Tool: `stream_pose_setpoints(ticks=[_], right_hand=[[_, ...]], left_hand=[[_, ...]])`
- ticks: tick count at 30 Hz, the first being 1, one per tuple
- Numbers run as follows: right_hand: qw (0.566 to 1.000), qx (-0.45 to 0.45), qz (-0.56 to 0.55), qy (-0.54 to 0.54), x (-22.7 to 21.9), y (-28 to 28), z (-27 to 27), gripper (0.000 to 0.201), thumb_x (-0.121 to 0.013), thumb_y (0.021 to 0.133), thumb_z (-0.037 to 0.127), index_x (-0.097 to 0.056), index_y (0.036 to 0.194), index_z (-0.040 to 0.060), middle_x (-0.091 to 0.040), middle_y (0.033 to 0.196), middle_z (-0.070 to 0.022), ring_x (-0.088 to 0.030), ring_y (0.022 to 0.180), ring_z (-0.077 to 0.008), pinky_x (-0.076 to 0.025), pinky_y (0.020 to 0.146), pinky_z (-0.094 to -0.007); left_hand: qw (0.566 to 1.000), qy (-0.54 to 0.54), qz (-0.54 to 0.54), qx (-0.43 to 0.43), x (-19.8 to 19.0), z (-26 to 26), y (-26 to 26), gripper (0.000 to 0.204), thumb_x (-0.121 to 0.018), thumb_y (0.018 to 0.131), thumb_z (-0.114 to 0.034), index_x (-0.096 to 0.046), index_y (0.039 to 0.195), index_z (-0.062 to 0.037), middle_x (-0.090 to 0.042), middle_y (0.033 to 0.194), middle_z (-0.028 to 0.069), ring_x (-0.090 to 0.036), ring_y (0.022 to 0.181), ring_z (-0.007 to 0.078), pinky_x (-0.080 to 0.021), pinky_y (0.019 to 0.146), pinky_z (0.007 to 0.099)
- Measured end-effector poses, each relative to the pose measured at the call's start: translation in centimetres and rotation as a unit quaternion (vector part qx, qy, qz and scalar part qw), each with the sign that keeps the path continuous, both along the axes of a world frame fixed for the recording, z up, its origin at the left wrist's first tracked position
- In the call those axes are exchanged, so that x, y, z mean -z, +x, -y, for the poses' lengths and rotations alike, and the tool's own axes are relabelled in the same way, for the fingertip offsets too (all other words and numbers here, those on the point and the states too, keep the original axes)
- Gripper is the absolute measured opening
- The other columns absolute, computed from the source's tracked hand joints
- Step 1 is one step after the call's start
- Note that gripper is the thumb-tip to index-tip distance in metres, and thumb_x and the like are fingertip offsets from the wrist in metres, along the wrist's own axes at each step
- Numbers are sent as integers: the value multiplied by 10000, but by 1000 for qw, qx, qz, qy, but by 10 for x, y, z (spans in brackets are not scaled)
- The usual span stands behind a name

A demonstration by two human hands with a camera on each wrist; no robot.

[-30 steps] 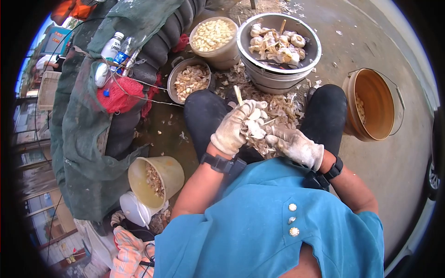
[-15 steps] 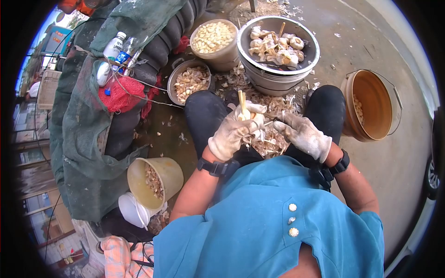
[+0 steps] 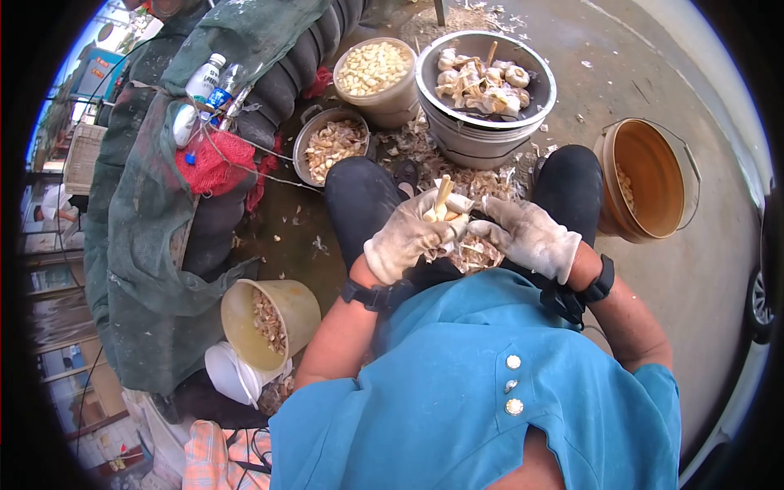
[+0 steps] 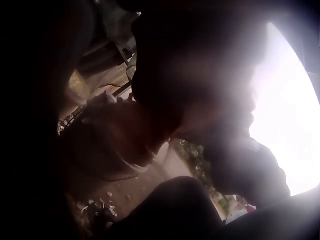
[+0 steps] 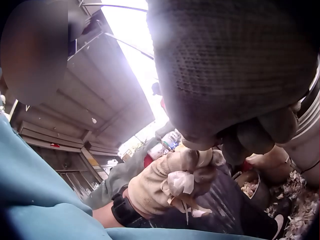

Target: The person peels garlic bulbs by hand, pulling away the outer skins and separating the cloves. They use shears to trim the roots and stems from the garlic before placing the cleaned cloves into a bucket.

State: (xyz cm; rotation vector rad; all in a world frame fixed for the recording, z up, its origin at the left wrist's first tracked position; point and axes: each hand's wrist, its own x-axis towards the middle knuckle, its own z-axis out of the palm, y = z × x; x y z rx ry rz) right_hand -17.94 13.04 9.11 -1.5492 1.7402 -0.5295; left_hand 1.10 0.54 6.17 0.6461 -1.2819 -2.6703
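Note:
Both hands wear soiled whitish knit gloves and meet above the lap in the head view. My left hand (image 3: 408,233) grips a partly peeled garlic bulb (image 3: 439,214) with its pale stem pointing up. Loose papery garlic skin (image 5: 181,184) hangs from that hand in the right wrist view. My right hand (image 3: 535,237) is close beside the bulb, its thumb and fingers bent towards it. A dark narrow shape shows between them; I cannot tell whether it is something held. The left wrist view is mostly dark.
Ahead stand a basin of whole garlic bulbs (image 3: 527,61) on a bucket, a bucket of peeled cloves (image 3: 400,102) and a pot of cloves (image 3: 306,167). An orange-brown bucket (image 3: 665,175) lies tilted at right, a cream bucket (image 3: 298,310) at left. Skins litter the ground (image 3: 498,184).
The right hand has drawn back from the bulb, then closed in on it again. The left hand has turned the bulb slightly, and its pale cloves and stem show more.

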Motion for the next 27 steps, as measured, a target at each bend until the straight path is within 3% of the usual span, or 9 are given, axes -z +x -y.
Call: stream_pose_setpoints(ticks=[8,11,13,19,21,22,24,26,27], right_hand=[[996,-33,-44,77,-27,12,0,266,-540,966,316,-562,1020,57,-627,823,-205,-621,852,-403,-481,759,-478],[995,-59,-21,75,-21,13,-2,258,-539,965,305,-575,1052,65,-640,875,-195,-621,880,-390,-483,773,-463],[995,-50,64,53,-11,14,-4,255,-536,970,294,-586,1081,70,-648,908,-188,-625,886,-381,-488,775,-448],[989,-17,132,58,-12,18,1,274,-515,992,299,-596,1090,57,-648,941,-192,-621,899,-364,-486,793,-433],[988,-17,154,22,-7,20,1,293,-511,995,318,-598,1075,50,-645,938,-193,-617,891,-364,-484,789,-432],[984,-16,178,-13,-3,21,0,314,-507,997,336,-600,1059,43,-641,936,-194,-612,884,-363,-481,785,-431],[986,-18,165,-2,8,24,-4,327,-504,998,346,-602,1049,38,-638,923,-194,-609,874,-364,-481,779,-427],[988,-21,150,9,19,24,-6,341,-500,998,356,-603,1038,34,-634,910,-194,-606,865,-365,-480,772,-422],[984,-33,178,10,26,24,-7,351,-500,997,364,-606,1033,31,-631,904,-194,-607,864,-361,-480,774,-421]], left_hand=[[995,-74,15,57,-21,4,14,489,-711,792,-155,-542,1227,-6,-595,882,22,-531,693,89,-411,587,204],[990,-116,32,75,-17,9,17,506,-725,772,-174,-549,1215,-4,-601,895,29,-542,704,91,-424,599,204],[985,-135,51,90,-18,10,18,519,-738,765,-198,-552,1208,-2,-606,905,34,-550,710,93,-430,604,204],[996,-69,13,54,-11,10,22,649,-797,743,-367,-535,1196,18,-612,906,56,-558,703,96,-452,606,210],[996,-7,-82,29,-1,5,27,738,-816,715,-429,-513,1204,33,-608,907,60,-549,700,98,-458,604,221],[996,-7,-81,29,2,1,27,738,-816,715,-429,-513,1204,33,-608,907,60,-549,700,98,-458,604,221],[989,32,-138,-52,8,-6,25,509,-730,775,-142,-517,1205,29,-620,874,81,-590,671,116,-436,472,202],[986,-4,-164,-21,15,-1,30,555,-756,800,-209,-495,1229,27,-618,885,86,-600,677,126,-449,478,199],[991,24,-126,-33,16,-1,33,605,-756,811,-281,-477,1254,23,-618,941,81,-591,722,123,-463,561,197]])
